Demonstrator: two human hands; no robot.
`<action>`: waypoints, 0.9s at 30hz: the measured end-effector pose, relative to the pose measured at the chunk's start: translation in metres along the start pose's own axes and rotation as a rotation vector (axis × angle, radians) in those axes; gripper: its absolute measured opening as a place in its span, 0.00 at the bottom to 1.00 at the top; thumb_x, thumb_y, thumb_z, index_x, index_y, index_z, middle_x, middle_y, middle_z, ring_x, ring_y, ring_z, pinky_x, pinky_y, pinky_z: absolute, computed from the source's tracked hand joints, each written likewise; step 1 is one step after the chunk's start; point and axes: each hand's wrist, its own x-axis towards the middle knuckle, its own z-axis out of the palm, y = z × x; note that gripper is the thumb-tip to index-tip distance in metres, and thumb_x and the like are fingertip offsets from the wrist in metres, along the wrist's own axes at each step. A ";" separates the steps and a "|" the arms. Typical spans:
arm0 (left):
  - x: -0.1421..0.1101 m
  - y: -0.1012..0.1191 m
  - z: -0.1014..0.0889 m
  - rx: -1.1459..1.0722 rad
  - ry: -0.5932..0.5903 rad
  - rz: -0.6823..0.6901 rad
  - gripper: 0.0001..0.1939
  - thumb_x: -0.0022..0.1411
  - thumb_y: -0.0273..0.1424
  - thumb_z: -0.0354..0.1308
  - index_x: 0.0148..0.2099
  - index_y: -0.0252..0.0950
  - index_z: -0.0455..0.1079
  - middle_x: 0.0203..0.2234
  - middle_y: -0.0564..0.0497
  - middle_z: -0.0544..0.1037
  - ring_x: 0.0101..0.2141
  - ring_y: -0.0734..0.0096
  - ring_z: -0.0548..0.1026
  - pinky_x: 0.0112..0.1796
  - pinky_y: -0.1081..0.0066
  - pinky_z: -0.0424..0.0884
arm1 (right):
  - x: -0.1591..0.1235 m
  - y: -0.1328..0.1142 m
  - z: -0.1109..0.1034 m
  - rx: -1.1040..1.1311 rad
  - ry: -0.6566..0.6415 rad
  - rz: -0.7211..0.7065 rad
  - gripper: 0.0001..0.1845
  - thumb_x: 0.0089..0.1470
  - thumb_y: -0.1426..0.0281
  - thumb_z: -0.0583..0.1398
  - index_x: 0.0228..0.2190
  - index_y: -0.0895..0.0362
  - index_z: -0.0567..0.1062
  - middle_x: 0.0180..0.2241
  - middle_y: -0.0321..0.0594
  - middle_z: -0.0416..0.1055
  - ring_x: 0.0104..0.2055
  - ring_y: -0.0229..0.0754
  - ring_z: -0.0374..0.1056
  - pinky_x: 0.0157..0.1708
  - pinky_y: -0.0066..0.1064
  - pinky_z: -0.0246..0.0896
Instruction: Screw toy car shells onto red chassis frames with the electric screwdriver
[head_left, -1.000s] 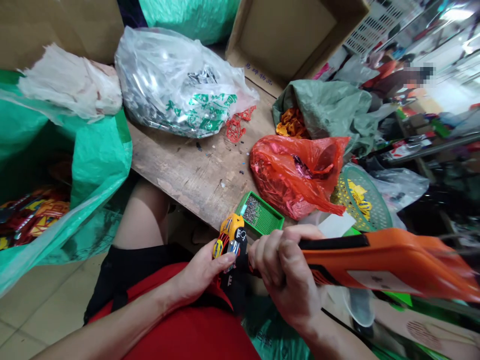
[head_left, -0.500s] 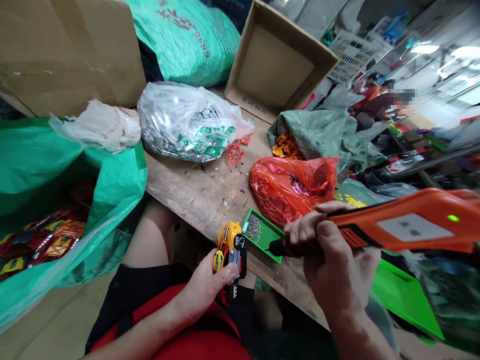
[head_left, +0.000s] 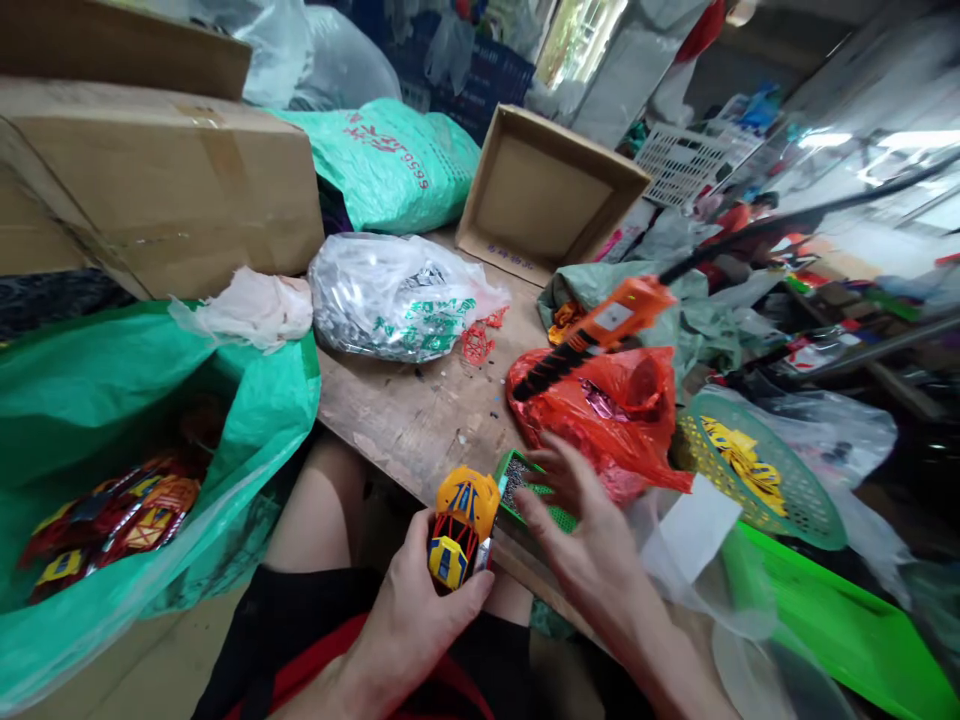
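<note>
My left hand (head_left: 420, 610) is closed around a yellow, red and blue toy car (head_left: 463, 530), its top turned towards me. My right hand (head_left: 577, 510) is empty, fingers apart, above a small green tray (head_left: 566, 518) with tiny screws (head_left: 515, 476) at its far left end. The fingers partly cover this tray. Beyond that hand an orange electric screwdriver (head_left: 611, 318) hangs tilted from a dark cord, its black end over a red plastic bag (head_left: 630, 400).
On the left a green sack (head_left: 262, 420) holds several similar toy cars (head_left: 150, 510). A clear bag of silvery parts (head_left: 390, 300) lies on the wooden table (head_left: 397, 420). At right stand a basket of yellow parts (head_left: 694, 450) and a bright green tray (head_left: 840, 620).
My right hand has let go of the electric screwdriver, which now hangs farther away. The toy car has turned in my left hand, showing its top. The view has shifted.
</note>
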 end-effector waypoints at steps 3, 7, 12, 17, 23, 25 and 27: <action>-0.001 0.003 0.002 0.102 0.059 0.042 0.30 0.55 0.41 0.66 0.56 0.35 0.63 0.47 0.40 0.81 0.47 0.50 0.81 0.47 0.56 0.76 | -0.014 0.003 0.025 0.211 -0.251 0.088 0.31 0.55 0.55 0.66 0.56 0.54 0.71 0.51 0.49 0.77 0.50 0.52 0.77 0.50 0.44 0.76; -0.001 0.000 0.001 0.170 0.102 0.056 0.34 0.52 0.38 0.67 0.59 0.35 0.63 0.52 0.37 0.78 0.52 0.46 0.79 0.52 0.51 0.74 | -0.010 0.008 0.033 0.399 -0.297 0.107 0.24 0.54 0.56 0.69 0.48 0.54 0.75 0.47 0.46 0.79 0.49 0.50 0.78 0.51 0.40 0.74; -0.003 -0.003 -0.001 0.076 0.100 0.049 0.37 0.49 0.34 0.70 0.60 0.37 0.62 0.53 0.39 0.78 0.50 0.48 0.80 0.51 0.52 0.76 | 0.010 0.012 0.015 0.522 -0.430 0.136 0.26 0.52 0.57 0.72 0.50 0.53 0.77 0.50 0.45 0.79 0.52 0.50 0.76 0.52 0.40 0.72; -0.007 0.005 -0.002 -0.262 0.025 0.011 0.31 0.53 0.35 0.70 0.57 0.39 0.62 0.53 0.38 0.79 0.47 0.54 0.82 0.45 0.59 0.79 | 0.025 0.021 0.007 0.663 -0.539 0.189 0.27 0.52 0.58 0.73 0.52 0.51 0.78 0.52 0.43 0.78 0.53 0.47 0.74 0.53 0.36 0.68; -0.009 0.008 -0.006 -0.476 -0.112 -0.052 0.27 0.52 0.37 0.74 0.52 0.37 0.70 0.45 0.41 0.84 0.47 0.54 0.82 0.49 0.60 0.77 | 0.036 0.017 0.009 0.808 -0.676 0.216 0.26 0.51 0.61 0.74 0.52 0.50 0.80 0.49 0.40 0.79 0.47 0.40 0.75 0.48 0.30 0.68; -0.008 0.005 -0.007 -0.507 -0.116 -0.046 0.28 0.51 0.40 0.75 0.50 0.36 0.73 0.44 0.41 0.85 0.46 0.52 0.82 0.48 0.60 0.78 | 0.038 0.013 0.011 0.849 -0.713 0.218 0.26 0.50 0.62 0.74 0.51 0.51 0.80 0.47 0.39 0.80 0.45 0.39 0.75 0.47 0.29 0.67; -0.006 0.002 -0.008 -0.498 -0.086 -0.030 0.29 0.49 0.44 0.76 0.49 0.36 0.75 0.44 0.40 0.85 0.46 0.50 0.82 0.48 0.59 0.78 | 0.040 0.010 0.015 0.899 -0.735 0.234 0.27 0.48 0.62 0.75 0.50 0.52 0.81 0.45 0.39 0.80 0.43 0.38 0.75 0.46 0.28 0.67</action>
